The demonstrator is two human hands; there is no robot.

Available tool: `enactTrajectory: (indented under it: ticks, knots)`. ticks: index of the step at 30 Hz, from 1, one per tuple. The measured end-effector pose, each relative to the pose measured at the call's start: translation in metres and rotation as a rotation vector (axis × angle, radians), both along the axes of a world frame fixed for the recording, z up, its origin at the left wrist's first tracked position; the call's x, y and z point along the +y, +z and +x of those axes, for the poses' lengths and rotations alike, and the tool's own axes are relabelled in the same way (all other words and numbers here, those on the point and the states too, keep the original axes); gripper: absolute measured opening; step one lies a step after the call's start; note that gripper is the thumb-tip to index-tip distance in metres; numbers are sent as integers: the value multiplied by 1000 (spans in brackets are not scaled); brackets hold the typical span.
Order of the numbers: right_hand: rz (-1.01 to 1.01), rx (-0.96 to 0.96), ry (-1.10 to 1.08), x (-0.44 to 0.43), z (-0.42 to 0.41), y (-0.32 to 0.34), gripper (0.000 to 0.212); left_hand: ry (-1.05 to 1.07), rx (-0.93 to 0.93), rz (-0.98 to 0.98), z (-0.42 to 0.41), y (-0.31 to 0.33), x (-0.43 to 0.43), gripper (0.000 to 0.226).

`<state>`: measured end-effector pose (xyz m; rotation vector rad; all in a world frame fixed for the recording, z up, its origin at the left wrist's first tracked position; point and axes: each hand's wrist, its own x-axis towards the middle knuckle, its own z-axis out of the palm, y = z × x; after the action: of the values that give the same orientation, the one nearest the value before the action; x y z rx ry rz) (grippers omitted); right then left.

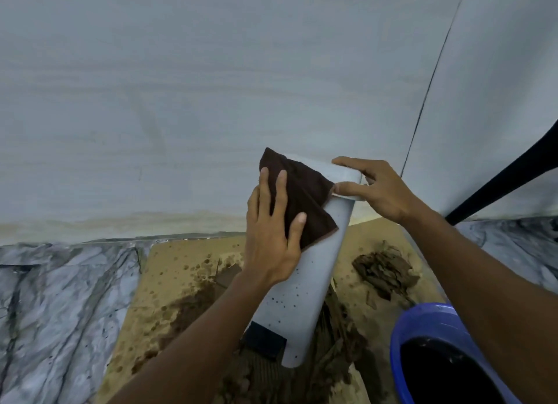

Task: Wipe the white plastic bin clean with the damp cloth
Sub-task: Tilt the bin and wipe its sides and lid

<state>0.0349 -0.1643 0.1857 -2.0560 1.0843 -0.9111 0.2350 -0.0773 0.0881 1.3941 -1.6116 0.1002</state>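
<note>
One bin (302, 298) | left hand (271, 237) flat, pressing cloth (302, 192) onto it | right hand (383, 189) grips its top

Of the person only two hands and two forearms show, all of them bare right up to where the frame cuts them off. The left hand (271, 240) is broad across the back, with long fingers. Its nails look short and pale at the tips, though the picture is too soft to be sure. The right hand (380, 189) shows raised knuckles and faint tendon lines on its back. The left forearm (187, 343) and right forearm (483, 282) are lean, smooth in outline, and widen steadily away from the wrists.
</note>
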Motion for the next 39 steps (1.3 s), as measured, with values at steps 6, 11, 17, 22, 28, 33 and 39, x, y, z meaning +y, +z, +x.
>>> enactTrajectory:
  ticks: [6,11,17,22,28,33,39]
  knots:
    - [-25,-114,-24,-16,0,-4,55,95,-89,-17,0,-7,-19,77]
    - [-16,-162,-22,-19,-3,-9,50,39,-84,-22,-19,-32,-14,74]
    - [4,-193,-28,-19,3,-11,46,210,176,3,-45,-23,-20,76]
    - [26,-242,-39,-22,-1,-14,36,-5,-295,-43,-52,-27,-17,76]
    - [25,-235,-21,-21,2,-14,38,3,-273,-51,-24,-28,-22,74]
    - [4,-223,-24,-22,10,-15,39,128,-175,-6,-50,-14,-28,74]
    - [32,-261,-10,-24,-2,-17,31,-135,-516,-95,-32,-37,-16,70]
